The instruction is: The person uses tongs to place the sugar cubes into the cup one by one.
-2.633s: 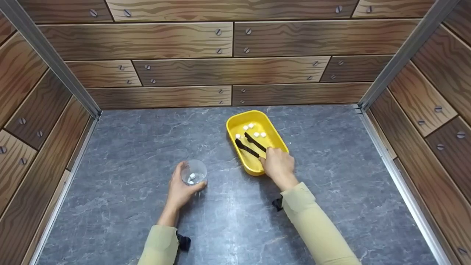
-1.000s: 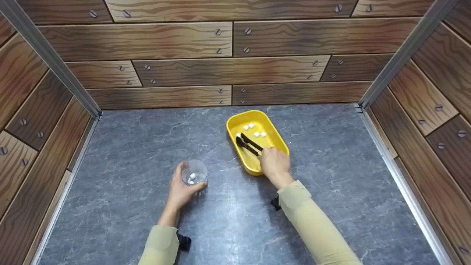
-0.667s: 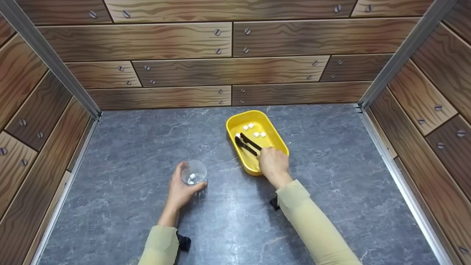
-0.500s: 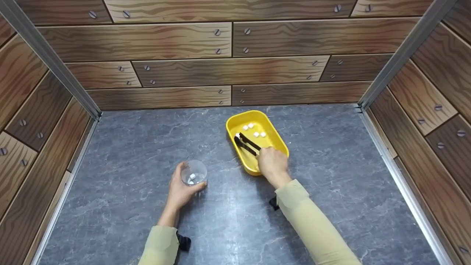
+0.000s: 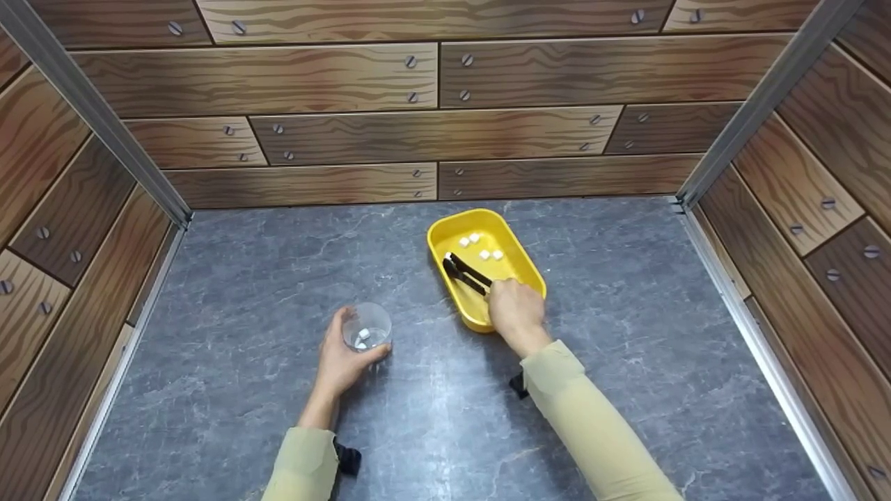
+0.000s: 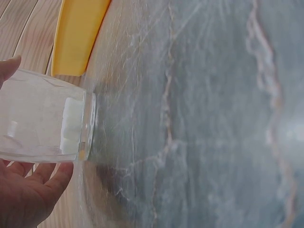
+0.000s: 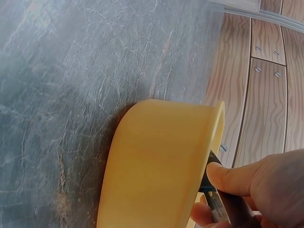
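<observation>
My left hand (image 5: 339, 360) holds a clear cup (image 5: 369, 320), thumb on one side and fingers on the other. A few white cubes (image 6: 71, 124) lie at the bottom of this upright cup. Over a yellow tray (image 5: 516, 270), my right hand (image 5: 516, 309) grips black tongs (image 5: 465, 273), also visible as dark tongs (image 7: 236, 209) in the right wrist view. The tongs' tips are close together at a white cube (image 5: 447, 257) by the tray's left wall. That cube is mostly hidden, so whether it is pinched is unclear. Several loose white cubes (image 5: 475, 238) lie farther back in the tray.
Both containers stand on a grey marbled surface (image 5: 264, 278), the tray to the right of and behind the cup. Wood-patterned panels (image 5: 348, 132) wall in the back and sides. Metal rails (image 5: 755, 348) run along the side edges.
My right hand has shifted slightly left, and the tongs' arms have drawn from wide apart to nearly together by the left cube. My left hand and the cup have stayed in place.
</observation>
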Demonstrator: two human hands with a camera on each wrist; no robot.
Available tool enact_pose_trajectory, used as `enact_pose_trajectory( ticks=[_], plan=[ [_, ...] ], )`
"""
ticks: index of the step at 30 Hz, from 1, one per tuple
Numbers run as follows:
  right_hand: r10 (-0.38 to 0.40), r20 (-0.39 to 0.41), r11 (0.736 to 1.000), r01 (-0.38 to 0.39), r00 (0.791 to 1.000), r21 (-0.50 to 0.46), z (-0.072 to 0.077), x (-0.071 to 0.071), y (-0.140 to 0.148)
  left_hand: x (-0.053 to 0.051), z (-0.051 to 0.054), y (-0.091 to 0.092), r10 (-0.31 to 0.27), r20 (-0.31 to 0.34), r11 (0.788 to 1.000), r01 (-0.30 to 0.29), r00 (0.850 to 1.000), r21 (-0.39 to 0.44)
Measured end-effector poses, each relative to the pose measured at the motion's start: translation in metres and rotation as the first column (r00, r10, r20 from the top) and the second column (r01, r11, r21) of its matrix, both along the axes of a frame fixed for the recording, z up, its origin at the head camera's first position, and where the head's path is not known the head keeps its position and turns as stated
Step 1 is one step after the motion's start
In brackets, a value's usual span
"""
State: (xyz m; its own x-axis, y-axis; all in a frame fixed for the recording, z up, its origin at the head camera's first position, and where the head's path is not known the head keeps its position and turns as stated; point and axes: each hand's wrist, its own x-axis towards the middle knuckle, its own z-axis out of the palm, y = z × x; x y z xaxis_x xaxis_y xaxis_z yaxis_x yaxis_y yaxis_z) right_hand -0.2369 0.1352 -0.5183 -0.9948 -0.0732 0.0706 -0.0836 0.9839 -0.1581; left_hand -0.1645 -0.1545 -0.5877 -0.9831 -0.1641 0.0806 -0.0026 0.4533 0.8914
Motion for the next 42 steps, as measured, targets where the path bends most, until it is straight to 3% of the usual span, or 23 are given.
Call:
enact_pose_trajectory(
  ticks=[12, 20, 28, 35, 42],
  plan=[
    [-0.029, 0.012, 0.999, 0.029, 1.0, -0.039, 0.002, 0.004, 0.009, 0.001, 0.001, 0.001, 0.005, 0.021, 1.0, -0.005, 1.0, 0.01],
    [-0.052, 0.079, 0.986, 0.064, 0.996, -0.151, 0.006, 0.006, 0.025, 0.0, 0.0, 0.001, 0.009, 0.018, 1.0, -0.01, 1.0, 0.005],
    [-0.033, 0.172, 0.95, 0.084, 0.985, -0.3, 0.01, 0.012, 0.041, 0.0, 0.0, 0.0, 0.007, 0.011, 1.0, -0.007, 1.0, 0.008],
    [-0.019, 0.248, 0.893, 0.128, 0.968, -0.432, 0.014, 0.017, 0.048, 0.0, -0.001, 0.0, 0.016, -0.024, 1.0, -0.015, 1.0, 0.015],
    [0.016, 0.187, 0.855, 0.083, 0.982, -0.512, 0.018, 0.023, 0.053, 0.0, -0.001, 0.0, 0.02, -0.018, 0.999, -0.019, 1.0, 0.038]
  ],
)
